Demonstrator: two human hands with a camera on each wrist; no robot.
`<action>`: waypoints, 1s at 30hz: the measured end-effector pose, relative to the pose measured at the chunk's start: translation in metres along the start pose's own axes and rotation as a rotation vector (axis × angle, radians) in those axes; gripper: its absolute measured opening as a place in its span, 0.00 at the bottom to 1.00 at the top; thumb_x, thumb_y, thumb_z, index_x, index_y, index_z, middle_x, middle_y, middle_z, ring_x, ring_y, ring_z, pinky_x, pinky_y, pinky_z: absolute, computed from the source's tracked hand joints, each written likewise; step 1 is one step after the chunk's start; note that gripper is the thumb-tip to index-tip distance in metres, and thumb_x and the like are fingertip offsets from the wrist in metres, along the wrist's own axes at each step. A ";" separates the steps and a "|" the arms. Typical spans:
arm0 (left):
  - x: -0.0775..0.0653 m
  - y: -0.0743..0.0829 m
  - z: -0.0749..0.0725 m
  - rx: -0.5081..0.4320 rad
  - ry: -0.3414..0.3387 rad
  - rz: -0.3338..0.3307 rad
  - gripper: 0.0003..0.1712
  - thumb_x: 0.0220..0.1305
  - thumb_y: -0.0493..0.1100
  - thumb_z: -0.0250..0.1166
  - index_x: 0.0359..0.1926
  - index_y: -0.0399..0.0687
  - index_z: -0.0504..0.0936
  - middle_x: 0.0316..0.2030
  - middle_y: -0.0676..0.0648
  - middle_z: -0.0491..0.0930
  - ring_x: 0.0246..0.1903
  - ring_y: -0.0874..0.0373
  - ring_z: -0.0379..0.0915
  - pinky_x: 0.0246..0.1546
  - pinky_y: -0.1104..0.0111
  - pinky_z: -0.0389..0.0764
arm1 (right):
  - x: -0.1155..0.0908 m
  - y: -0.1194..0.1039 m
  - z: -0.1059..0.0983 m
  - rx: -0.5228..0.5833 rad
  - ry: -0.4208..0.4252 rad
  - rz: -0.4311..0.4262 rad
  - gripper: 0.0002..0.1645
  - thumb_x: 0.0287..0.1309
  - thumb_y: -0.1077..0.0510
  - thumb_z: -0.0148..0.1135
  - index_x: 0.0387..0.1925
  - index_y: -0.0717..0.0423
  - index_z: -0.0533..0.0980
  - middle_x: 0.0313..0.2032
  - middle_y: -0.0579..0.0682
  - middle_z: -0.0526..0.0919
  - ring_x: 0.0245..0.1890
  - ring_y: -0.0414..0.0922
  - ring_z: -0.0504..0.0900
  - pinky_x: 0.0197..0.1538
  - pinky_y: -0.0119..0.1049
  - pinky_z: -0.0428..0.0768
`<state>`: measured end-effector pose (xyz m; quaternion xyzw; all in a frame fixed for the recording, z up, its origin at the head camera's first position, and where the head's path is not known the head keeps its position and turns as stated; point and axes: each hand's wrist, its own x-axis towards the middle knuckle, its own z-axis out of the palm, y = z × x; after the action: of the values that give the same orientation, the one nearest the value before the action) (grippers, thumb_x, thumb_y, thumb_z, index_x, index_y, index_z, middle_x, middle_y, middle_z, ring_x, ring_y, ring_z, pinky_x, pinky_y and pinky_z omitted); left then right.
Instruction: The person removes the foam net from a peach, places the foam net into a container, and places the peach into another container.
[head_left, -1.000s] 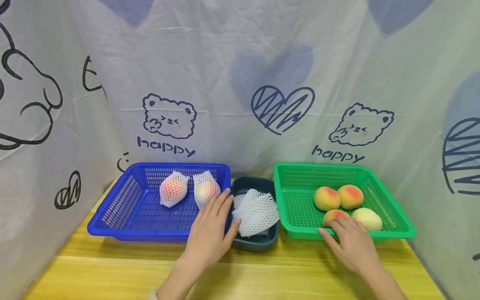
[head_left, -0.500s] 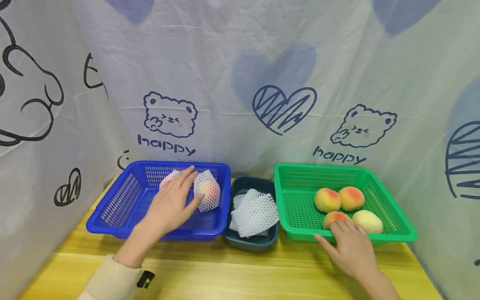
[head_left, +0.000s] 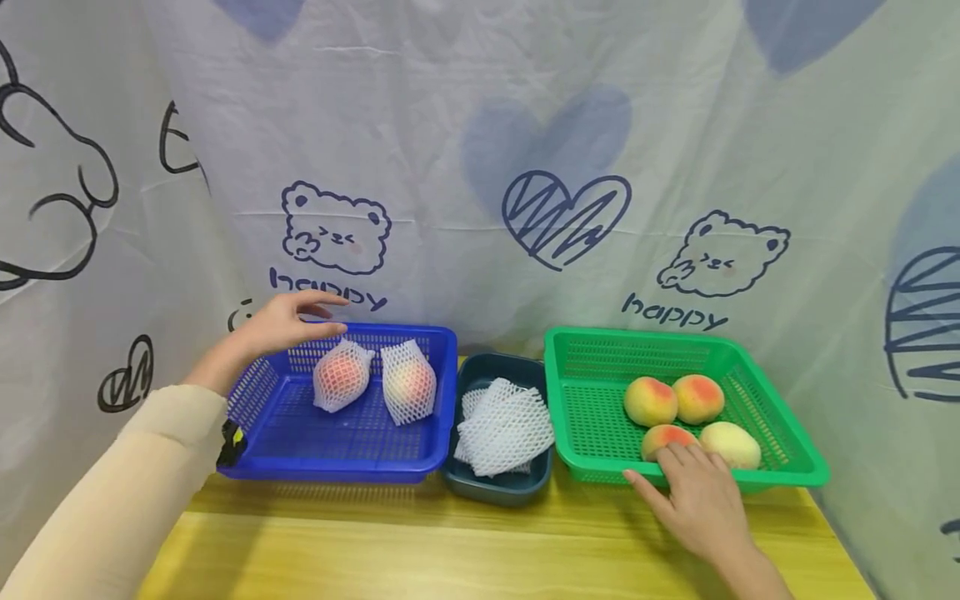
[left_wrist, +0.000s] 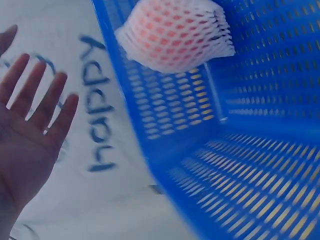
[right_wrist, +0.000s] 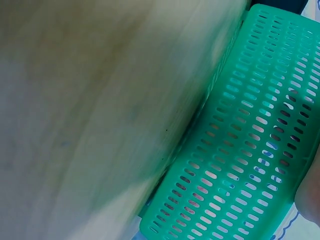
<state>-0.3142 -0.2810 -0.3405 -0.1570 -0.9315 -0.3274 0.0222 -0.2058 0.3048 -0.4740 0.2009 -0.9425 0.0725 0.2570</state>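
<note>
Fruit (head_left: pixel 699 397), six: two already sleeved in blue basket (head_left: pixel 322 437), four still bare in green basket (head_left: pixel 588 417) (loose nets (head_left: pixel 504 429) between); left hand (head_left: pixel 283 323) empty, outstretched; right hand (head_left: pixel 697 497) touches one, grip unclear.

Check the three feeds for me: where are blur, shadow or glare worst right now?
Head view: fairly sharp, mild sheen on the wooden table, soft shadow beside the left sleeve; left wrist view: dim and bluish, the left hand dark, the foam-netted peach slightly soft; right wrist view: table blurred, the green basket clearer.
</note>
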 end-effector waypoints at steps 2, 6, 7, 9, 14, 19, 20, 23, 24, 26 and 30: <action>0.003 -0.013 -0.001 -0.124 -0.004 -0.073 0.35 0.71 0.55 0.68 0.72 0.45 0.73 0.70 0.36 0.72 0.65 0.37 0.72 0.63 0.40 0.74 | 0.001 0.000 0.000 0.004 0.005 -0.001 0.23 0.65 0.36 0.66 0.41 0.51 0.82 0.40 0.46 0.84 0.46 0.51 0.81 0.38 0.43 0.69; 0.006 -0.038 0.003 -0.302 -0.019 -0.189 0.37 0.75 0.56 0.63 0.75 0.40 0.69 0.72 0.34 0.69 0.67 0.39 0.71 0.65 0.43 0.73 | 0.003 -0.001 0.000 0.013 0.010 -0.007 0.22 0.65 0.36 0.66 0.42 0.51 0.82 0.41 0.46 0.85 0.47 0.50 0.81 0.39 0.43 0.70; 0.006 -0.044 0.005 -0.338 -0.022 -0.216 0.37 0.76 0.56 0.62 0.75 0.38 0.67 0.72 0.33 0.68 0.67 0.38 0.71 0.66 0.44 0.73 | 0.004 -0.001 0.000 0.014 0.009 -0.007 0.23 0.65 0.36 0.66 0.42 0.51 0.82 0.41 0.46 0.85 0.47 0.50 0.81 0.39 0.44 0.70; 0.007 -0.056 0.009 -0.393 -0.035 -0.273 0.38 0.77 0.55 0.61 0.76 0.36 0.65 0.72 0.31 0.67 0.68 0.37 0.70 0.67 0.43 0.72 | 0.003 -0.001 0.000 0.016 0.003 -0.004 0.23 0.65 0.35 0.66 0.42 0.51 0.82 0.41 0.46 0.85 0.47 0.50 0.81 0.39 0.44 0.70; 0.012 -0.075 0.022 -0.407 -0.097 -0.410 0.43 0.73 0.58 0.65 0.75 0.34 0.65 0.73 0.30 0.65 0.69 0.35 0.68 0.68 0.42 0.71 | 0.001 -0.001 0.000 0.007 -0.002 0.011 0.24 0.65 0.35 0.66 0.42 0.51 0.83 0.41 0.46 0.85 0.46 0.50 0.81 0.38 0.43 0.70; 0.011 -0.082 0.032 -0.448 -0.146 -0.497 0.47 0.71 0.58 0.67 0.77 0.35 0.61 0.76 0.30 0.60 0.71 0.32 0.63 0.67 0.40 0.71 | 0.001 -0.001 0.001 0.004 -0.002 0.007 0.24 0.65 0.35 0.65 0.42 0.51 0.83 0.41 0.46 0.85 0.46 0.50 0.82 0.38 0.44 0.70; 0.011 -0.083 0.034 -0.461 -0.158 -0.511 0.48 0.70 0.59 0.67 0.78 0.36 0.61 0.76 0.30 0.59 0.72 0.32 0.61 0.66 0.40 0.71 | 0.001 -0.001 0.001 0.003 0.000 0.006 0.24 0.65 0.35 0.65 0.42 0.51 0.83 0.41 0.46 0.85 0.46 0.50 0.82 0.38 0.43 0.70; 0.010 -0.088 0.040 -0.524 -0.217 -0.539 0.50 0.70 0.58 0.67 0.80 0.37 0.56 0.78 0.30 0.53 0.74 0.29 0.56 0.64 0.40 0.74 | 0.000 0.000 0.001 -0.003 0.001 0.007 0.25 0.66 0.34 0.64 0.42 0.51 0.83 0.41 0.47 0.85 0.46 0.50 0.81 0.38 0.43 0.70; 0.010 -0.089 0.042 -0.538 -0.237 -0.542 0.51 0.70 0.58 0.67 0.80 0.37 0.54 0.78 0.30 0.51 0.74 0.28 0.54 0.63 0.40 0.75 | 0.000 0.000 0.002 -0.004 0.001 0.006 0.24 0.66 0.35 0.65 0.42 0.51 0.83 0.41 0.47 0.85 0.46 0.50 0.81 0.38 0.43 0.70; 0.011 -0.091 0.045 -0.561 -0.274 -0.540 0.52 0.70 0.58 0.67 0.81 0.36 0.52 0.78 0.29 0.49 0.74 0.26 0.53 0.60 0.42 0.78 | -0.001 0.001 0.003 -0.005 0.000 0.007 0.24 0.65 0.35 0.65 0.42 0.52 0.83 0.41 0.47 0.85 0.45 0.50 0.81 0.38 0.42 0.69; 0.014 -0.090 0.048 -0.558 -0.310 -0.501 0.52 0.68 0.54 0.69 0.80 0.35 0.52 0.76 0.28 0.52 0.72 0.25 0.56 0.56 0.44 0.82 | -0.001 0.002 0.002 -0.010 -0.002 0.016 0.24 0.65 0.36 0.66 0.42 0.52 0.83 0.41 0.47 0.85 0.44 0.50 0.81 0.38 0.42 0.69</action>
<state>-0.3519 -0.3136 -0.4308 0.0273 -0.8087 -0.5354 -0.2422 -0.2066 0.3061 -0.4765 0.1924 -0.9446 0.0696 0.2566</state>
